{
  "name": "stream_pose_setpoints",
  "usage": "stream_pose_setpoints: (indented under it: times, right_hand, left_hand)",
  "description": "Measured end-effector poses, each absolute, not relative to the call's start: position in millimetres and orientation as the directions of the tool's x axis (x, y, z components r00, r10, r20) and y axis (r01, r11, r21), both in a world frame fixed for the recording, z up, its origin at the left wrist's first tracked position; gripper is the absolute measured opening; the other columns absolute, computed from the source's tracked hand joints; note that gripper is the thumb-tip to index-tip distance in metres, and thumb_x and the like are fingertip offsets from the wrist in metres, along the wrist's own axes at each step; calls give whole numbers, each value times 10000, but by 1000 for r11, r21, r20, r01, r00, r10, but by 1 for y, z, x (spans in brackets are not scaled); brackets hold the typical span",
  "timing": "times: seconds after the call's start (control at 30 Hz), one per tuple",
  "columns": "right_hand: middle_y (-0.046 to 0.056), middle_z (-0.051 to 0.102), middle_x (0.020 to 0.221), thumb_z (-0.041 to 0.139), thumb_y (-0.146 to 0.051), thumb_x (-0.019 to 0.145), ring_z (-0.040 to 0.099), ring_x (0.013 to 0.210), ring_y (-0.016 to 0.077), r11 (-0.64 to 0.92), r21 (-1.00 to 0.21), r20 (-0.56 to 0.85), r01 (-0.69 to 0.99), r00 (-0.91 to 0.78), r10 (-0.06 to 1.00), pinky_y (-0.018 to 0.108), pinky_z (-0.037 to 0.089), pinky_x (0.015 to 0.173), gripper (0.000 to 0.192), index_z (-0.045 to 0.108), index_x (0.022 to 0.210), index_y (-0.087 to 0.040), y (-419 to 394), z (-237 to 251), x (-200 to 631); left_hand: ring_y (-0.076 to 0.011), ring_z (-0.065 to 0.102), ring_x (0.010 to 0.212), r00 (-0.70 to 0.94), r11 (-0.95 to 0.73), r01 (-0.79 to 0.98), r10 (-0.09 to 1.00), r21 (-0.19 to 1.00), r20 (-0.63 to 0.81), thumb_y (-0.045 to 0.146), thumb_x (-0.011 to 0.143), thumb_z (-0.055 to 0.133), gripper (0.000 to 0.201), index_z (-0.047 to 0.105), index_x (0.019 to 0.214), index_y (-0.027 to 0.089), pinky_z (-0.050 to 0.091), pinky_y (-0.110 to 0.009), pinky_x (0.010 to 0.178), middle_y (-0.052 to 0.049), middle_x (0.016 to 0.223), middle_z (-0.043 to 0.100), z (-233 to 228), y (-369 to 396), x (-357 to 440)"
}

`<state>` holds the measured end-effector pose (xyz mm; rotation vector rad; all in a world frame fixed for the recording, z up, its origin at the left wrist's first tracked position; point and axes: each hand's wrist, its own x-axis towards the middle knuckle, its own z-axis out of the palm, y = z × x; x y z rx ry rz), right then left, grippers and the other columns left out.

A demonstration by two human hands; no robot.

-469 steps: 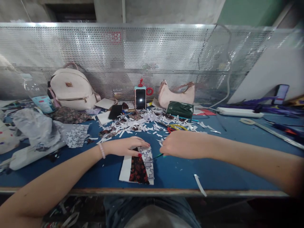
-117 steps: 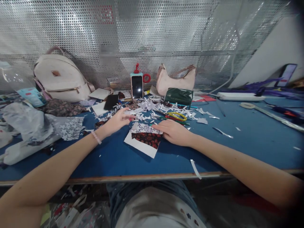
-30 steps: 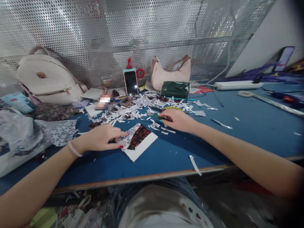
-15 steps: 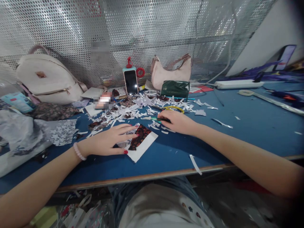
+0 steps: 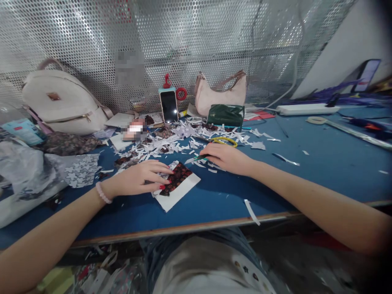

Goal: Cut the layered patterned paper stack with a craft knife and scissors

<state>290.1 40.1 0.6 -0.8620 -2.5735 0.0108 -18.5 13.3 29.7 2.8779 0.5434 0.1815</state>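
My left hand (image 5: 142,178), with a pink bead bracelet, lies with fingers spread over a white card (image 5: 180,195). Dark floral fabric (image 5: 177,178) with red-brown flowers covers part of the card, and a patterned pale piece beside it is partly under my fingers. My right hand (image 5: 228,158) is closed around a slim black and teal craft knife (image 5: 200,157). The knife points left, just past the card's far corner, above white scraps. My fingers hide most of its handle. Yellow-handled scissors (image 5: 226,141) lie just behind my right hand.
White paper strips (image 5: 165,146) are heaped across the table's middle. Behind them stand a phone (image 5: 169,106), a cream handbag (image 5: 220,94) and a dark green pouch (image 5: 226,115). A cream backpack (image 5: 65,104) is at left, a power strip (image 5: 306,109) at right. One strip (image 5: 252,212) overhangs the front edge.
The card and fabric have slid slightly left under my left hand. In my right hand the craft knife has tilted, its tip now lower and a little nearer the card.
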Motion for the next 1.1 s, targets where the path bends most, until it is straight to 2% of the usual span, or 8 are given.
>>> stream_pose_setpoints:
  times: [0.1,0.23,0.3,0.5,0.63,0.8,1.1]
  right_hand:
    - [99,619,1005,359,-198,898,579,934,207,815,-115,408,568,-721,560,369,471,812,277,584,1058,-188,39,2,289]
    - [109,623,944,342,-209,910,581,877,214,831,-52,409,554,-747,524,377,471,774,288,601,1028,-164,42,1,289]
    - [112,623,947,335,-207,913,578,882,214,833,-36,406,552,-754,517,376,467,776,298,605,1028,-159,43,1,289]
    - [108,620,986,340,-235,921,571,900,209,849,-32,369,528,-783,501,373,458,799,311,615,1049,-170,41,0,290]
    - [109,622,952,325,-238,933,573,848,198,882,-24,329,470,-830,451,355,463,780,329,622,1043,-150,36,2,287]
    - [104,621,927,326,-231,936,573,822,190,896,-25,311,444,-848,429,333,464,760,326,627,1038,-156,36,3,286]
    - [103,627,962,340,-215,925,571,881,196,907,-50,294,418,-862,413,349,457,811,310,620,1050,-171,34,4,287]
  left_hand:
    - [-238,437,1236,905,-898,373,408,235,123,314,919,448,295,625,1126,202,356,-415,1039,-91,1297,531,26,6,-8]
    - [-256,226,1363,910,-883,401,415,242,8,385,898,486,510,390,1361,193,255,-444,1097,-97,1474,270,23,-1,0]
    - [-253,181,1377,915,-885,400,402,237,-40,387,904,478,540,333,1392,208,216,-444,1110,-88,1489,227,24,0,-1]
    - [-241,266,1345,932,-890,359,358,281,-57,324,915,463,433,422,1338,244,242,-416,1100,-68,1446,343,34,5,-11]
    - [-211,368,1271,918,-874,381,396,301,-13,256,947,378,378,439,1318,223,294,-388,1074,-78,1348,470,34,4,-10]
    - [-259,396,1230,919,-890,382,394,250,-1,323,917,458,405,457,1312,232,358,-403,1017,-115,1335,456,31,1,-5]
    - [-240,422,1204,932,-914,341,359,219,48,310,918,463,375,495,1277,209,346,-387,1025,-100,1297,503,29,4,-7]
